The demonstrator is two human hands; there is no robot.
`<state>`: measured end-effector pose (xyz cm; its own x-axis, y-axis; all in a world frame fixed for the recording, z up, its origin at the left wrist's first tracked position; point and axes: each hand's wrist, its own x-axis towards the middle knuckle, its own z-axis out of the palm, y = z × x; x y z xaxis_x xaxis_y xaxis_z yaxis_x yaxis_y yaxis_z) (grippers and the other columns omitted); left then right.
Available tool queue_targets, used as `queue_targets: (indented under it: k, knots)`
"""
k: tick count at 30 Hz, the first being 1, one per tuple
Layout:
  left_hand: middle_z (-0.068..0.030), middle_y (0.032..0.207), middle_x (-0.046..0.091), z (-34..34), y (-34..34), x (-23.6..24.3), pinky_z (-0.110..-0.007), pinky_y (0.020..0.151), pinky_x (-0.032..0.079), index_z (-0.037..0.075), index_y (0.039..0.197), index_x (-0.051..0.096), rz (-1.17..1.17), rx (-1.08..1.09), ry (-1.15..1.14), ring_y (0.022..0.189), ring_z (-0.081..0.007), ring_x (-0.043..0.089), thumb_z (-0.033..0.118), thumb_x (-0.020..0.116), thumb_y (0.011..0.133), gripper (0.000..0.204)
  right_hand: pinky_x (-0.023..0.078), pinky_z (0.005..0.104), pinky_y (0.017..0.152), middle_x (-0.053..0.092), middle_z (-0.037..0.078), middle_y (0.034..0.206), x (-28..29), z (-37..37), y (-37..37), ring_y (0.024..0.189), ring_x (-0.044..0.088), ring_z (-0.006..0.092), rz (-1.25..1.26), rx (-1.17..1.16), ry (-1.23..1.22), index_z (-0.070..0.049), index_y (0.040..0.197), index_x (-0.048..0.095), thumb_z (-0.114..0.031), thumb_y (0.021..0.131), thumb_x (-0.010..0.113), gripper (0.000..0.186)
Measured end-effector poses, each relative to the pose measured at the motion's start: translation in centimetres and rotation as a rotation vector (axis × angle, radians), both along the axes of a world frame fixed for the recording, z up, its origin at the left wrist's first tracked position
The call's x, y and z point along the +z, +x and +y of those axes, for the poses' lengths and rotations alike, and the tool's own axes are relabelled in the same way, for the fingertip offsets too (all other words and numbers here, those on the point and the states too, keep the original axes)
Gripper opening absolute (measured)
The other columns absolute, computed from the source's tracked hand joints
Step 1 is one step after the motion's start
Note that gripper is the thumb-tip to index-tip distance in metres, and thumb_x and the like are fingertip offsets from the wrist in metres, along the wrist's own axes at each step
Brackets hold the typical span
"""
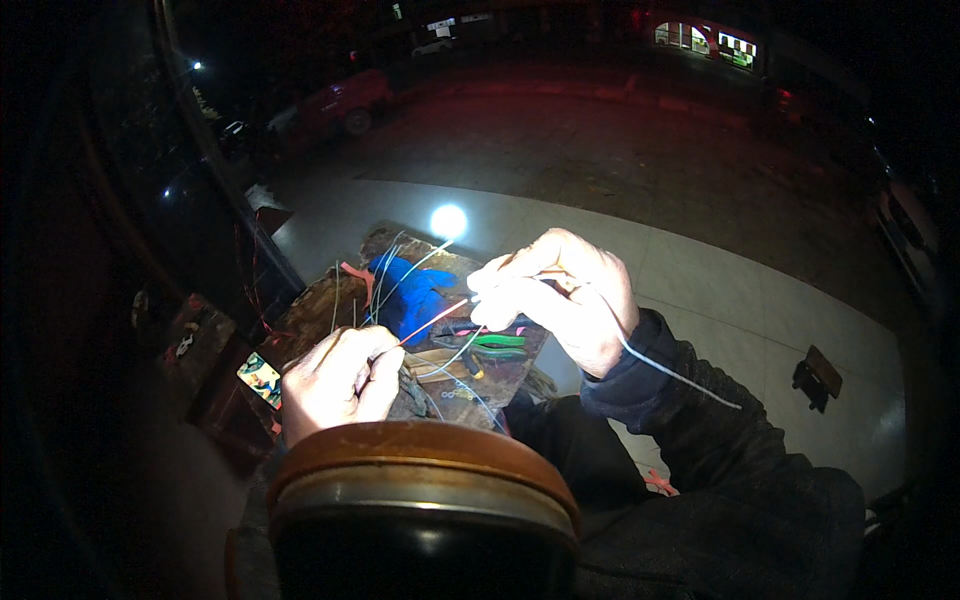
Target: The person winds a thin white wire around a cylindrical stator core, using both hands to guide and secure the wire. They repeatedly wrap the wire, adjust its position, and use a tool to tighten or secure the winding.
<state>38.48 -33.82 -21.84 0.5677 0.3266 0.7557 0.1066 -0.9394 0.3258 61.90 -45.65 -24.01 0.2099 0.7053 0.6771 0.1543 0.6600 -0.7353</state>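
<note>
A thin red wire [432,322] stretches between my two hands. My left hand [342,378] pinches its lower end, with several thin pale wires [385,272] rising behind the knuckles. Higher and to the right, my right hand [562,298] has its fingers closed near the other end of the red wire; the exact contact is lost in glare. From under this hand a grey-white wire [680,376] trails down across the right sleeve. A thin green wire [462,350] curves below the right fingertips. Beneath the hands, a blue cloth-like bundle [405,298] lies on a worn work table [505,385].
Green-handled pliers-like tools [497,341] lie on the table. Beyond glows a bright round light [449,222]. A lit screen [260,380] sits at the left. A large rounded object with a brown rim [420,445] fills the near foreground. A small stool [818,378] stands on the tiled floor.
</note>
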Motion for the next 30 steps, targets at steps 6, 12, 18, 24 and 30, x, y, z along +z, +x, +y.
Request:
queue_targets:
  k: [6,12,18,24,30]
  knots:
    - [-0.0104,0.076,0.067,-0.2,-0.1,0.1,-0.029,0.059,0.047,-0.002,0.095,0.070,0.060,-0.006,-0.075,0.062,-0.0155,0.058,-0.003,0.073,0.088,0.007,0.061,0.0308,0.080,0.075,0.017,0.102,-0.1,0.1,0.0,0.089,0.075,0.0187,-0.019,0.027,0.005,0.003,0.113,0.066,-0.007,0.105,0.063,0.014]
    - [-0.0108,0.077,0.067,-0.2,0.1,0.0,-0.030,0.059,0.047,-0.002,0.095,0.070,0.081,-0.005,-0.078,0.063,-0.0161,0.058,-0.003,0.074,0.088,0.008,0.061,0.0309,0.079,0.073,0.014,0.100,-0.3,0.4,0.0,0.088,0.075,0.0187,-0.004,0.009,0.016,0.004,0.112,0.066,-0.004,0.103,0.064,0.011]
    - [-0.0088,0.073,0.066,0.1,0.6,-0.3,-0.028,0.053,0.045,0.001,0.092,0.072,0.030,-0.016,-0.021,0.058,-0.0133,0.057,-0.007,0.077,0.083,0.013,0.062,0.0310,0.081,0.074,0.014,0.101,-0.5,0.6,0.0,0.091,0.076,0.0185,-0.063,0.006,0.008,0.003,0.111,0.066,-0.005,0.100,0.069,0.013]
    - [-0.0102,0.076,0.068,0.2,0.5,-0.3,-0.030,0.054,0.048,0.000,0.093,0.072,0.080,-0.028,0.010,0.059,-0.0158,0.060,-0.006,0.076,0.084,0.012,0.062,0.0315,0.083,0.075,0.013,0.104,0.2,0.2,0.5,0.096,0.075,0.0192,-0.247,-0.060,-0.032,0.003,0.115,0.069,-0.001,0.097,0.071,0.018]
    - [-0.0110,0.076,0.069,0.3,0.4,-0.4,-0.031,0.055,0.050,0.000,0.093,0.072,0.050,-0.026,0.026,0.060,-0.0181,0.062,-0.005,0.075,0.084,0.011,0.061,0.0314,0.089,0.074,0.013,0.109,0.7,0.0,0.8,0.097,0.074,0.0177,-0.232,-0.035,-0.079,0.004,0.120,0.069,0.000,0.096,0.072,0.024]
